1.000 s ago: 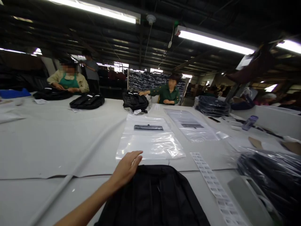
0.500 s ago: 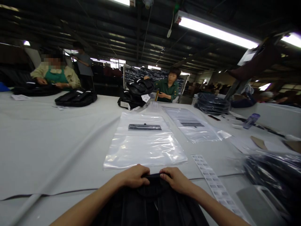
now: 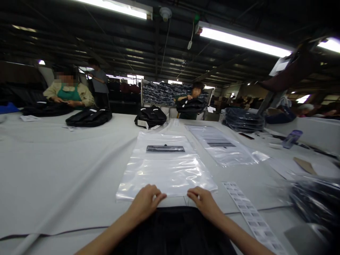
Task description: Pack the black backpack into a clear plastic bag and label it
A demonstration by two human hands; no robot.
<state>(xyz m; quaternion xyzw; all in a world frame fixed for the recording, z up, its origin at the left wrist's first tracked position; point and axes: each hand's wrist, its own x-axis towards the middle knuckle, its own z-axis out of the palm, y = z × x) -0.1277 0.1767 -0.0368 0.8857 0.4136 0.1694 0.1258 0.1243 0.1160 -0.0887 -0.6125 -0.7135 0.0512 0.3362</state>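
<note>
Left hand (image 3: 145, 201) and right hand (image 3: 205, 203) curl, grips unclear, at twelve o'clock of a black bag (image 3: 175, 232), beside clear plastic (image 3: 159, 173).

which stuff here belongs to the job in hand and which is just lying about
Likely part of the job:
black bag, right by the left hand and right hand
clear plastic bag, flat just beyond it

Seemingly just lying about, over to the right:
dark flat item
purple item
brown piece
</note>
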